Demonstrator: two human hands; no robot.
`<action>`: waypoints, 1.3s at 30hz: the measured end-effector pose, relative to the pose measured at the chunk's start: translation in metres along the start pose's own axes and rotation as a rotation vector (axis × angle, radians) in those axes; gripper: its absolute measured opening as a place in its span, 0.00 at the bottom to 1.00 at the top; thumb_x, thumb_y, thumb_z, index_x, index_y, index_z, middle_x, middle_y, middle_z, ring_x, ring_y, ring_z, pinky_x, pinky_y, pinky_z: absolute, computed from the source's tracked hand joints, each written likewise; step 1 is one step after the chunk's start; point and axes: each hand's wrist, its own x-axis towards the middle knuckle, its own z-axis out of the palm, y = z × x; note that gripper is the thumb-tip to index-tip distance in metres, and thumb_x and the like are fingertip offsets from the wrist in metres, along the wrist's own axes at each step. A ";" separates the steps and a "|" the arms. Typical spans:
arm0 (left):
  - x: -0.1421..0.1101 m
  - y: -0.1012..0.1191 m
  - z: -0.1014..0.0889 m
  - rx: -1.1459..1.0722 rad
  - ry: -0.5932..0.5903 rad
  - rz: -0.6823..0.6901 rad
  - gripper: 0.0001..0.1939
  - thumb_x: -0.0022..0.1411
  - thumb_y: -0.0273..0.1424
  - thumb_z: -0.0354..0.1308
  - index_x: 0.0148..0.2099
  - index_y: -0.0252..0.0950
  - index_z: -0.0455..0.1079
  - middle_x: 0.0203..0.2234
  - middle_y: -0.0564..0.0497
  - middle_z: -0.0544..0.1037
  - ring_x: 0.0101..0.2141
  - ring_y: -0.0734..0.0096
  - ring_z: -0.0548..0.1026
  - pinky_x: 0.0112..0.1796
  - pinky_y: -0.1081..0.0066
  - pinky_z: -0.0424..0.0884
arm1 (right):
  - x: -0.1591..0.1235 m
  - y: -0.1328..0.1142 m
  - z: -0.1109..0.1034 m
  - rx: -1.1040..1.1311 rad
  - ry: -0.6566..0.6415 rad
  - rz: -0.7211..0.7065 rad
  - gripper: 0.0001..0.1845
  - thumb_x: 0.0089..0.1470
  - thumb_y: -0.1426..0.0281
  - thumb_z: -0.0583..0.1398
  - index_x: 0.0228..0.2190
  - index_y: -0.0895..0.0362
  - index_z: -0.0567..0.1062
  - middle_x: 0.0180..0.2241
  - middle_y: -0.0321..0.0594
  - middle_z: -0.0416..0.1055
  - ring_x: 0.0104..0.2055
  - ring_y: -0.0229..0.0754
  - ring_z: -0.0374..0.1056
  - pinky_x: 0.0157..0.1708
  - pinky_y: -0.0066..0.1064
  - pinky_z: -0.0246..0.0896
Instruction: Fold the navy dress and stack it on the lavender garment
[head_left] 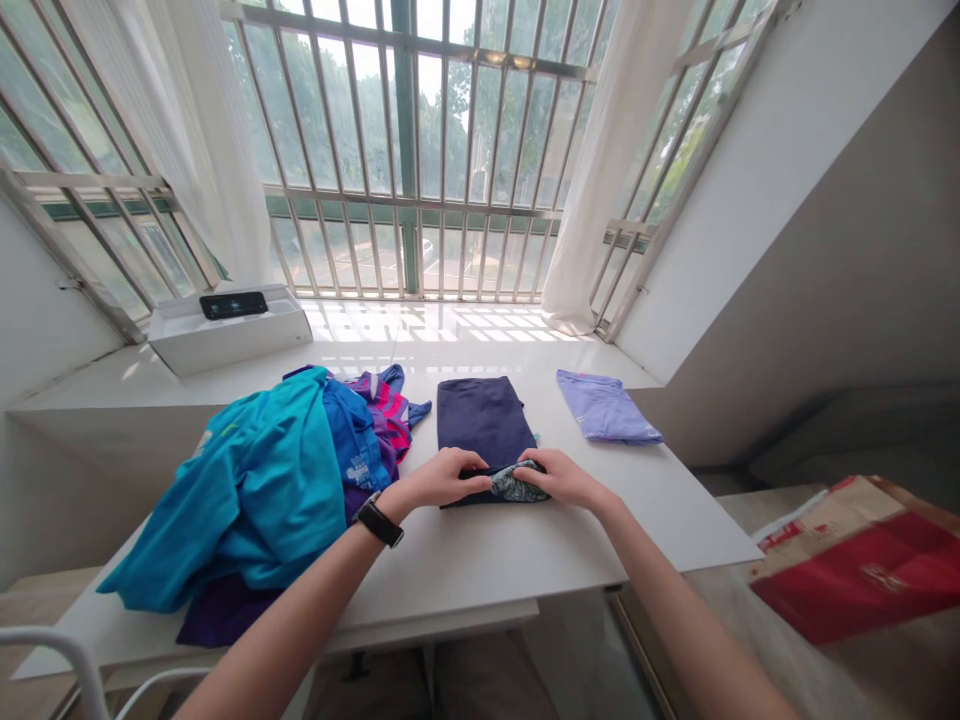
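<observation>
A dark navy garment [480,415], folded into a flat rectangle, lies in the middle of the white table. Its near edge is turned up and shows a patterned grey-green part [516,484]. My left hand [450,476], with a black watch on the wrist, pinches the left side of that near edge. On the right side, my right hand [559,478] curls its fingers over the patterned part. Left of my hands is a loose heap with a teal garment [262,480] on top. To the right lies a folded lavender garment [609,408].
On the window sill at the left, a white box [232,335] carries a black phone [234,304]. A red and tan paper bag [870,560] stands right of the table [645,520]. White tubing [56,640] shows at the lower left. Barred windows and white curtains are behind.
</observation>
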 end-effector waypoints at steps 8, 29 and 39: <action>0.016 -0.039 -0.013 -0.163 -0.063 -0.153 0.20 0.60 0.45 0.57 0.40 0.33 0.78 0.30 0.50 0.80 0.30 0.69 0.74 0.31 0.73 0.67 | 0.052 0.013 -0.022 0.113 -0.320 0.072 0.23 0.54 0.49 0.59 0.27 0.57 0.76 0.21 0.30 0.63 0.25 0.35 0.57 0.25 0.27 0.51; 0.011 -0.036 -0.008 -0.178 0.312 -0.234 0.13 0.64 0.39 0.56 0.47 0.38 0.70 0.38 0.51 0.78 0.40 0.66 0.76 0.42 0.69 0.70 | 0.051 0.028 -0.022 0.192 -0.045 0.080 0.21 0.58 0.50 0.57 0.27 0.56 0.71 0.26 0.32 0.67 0.31 0.39 0.62 0.31 0.29 0.57; 0.009 -0.041 -0.008 -0.057 0.422 -0.233 0.10 0.65 0.38 0.55 0.44 0.38 0.70 0.34 0.50 0.78 0.35 0.66 0.76 0.35 0.69 0.68 | 0.055 0.033 -0.009 0.009 0.067 0.091 0.21 0.59 0.49 0.55 0.28 0.53 0.69 0.26 0.32 0.69 0.30 0.40 0.63 0.32 0.31 0.56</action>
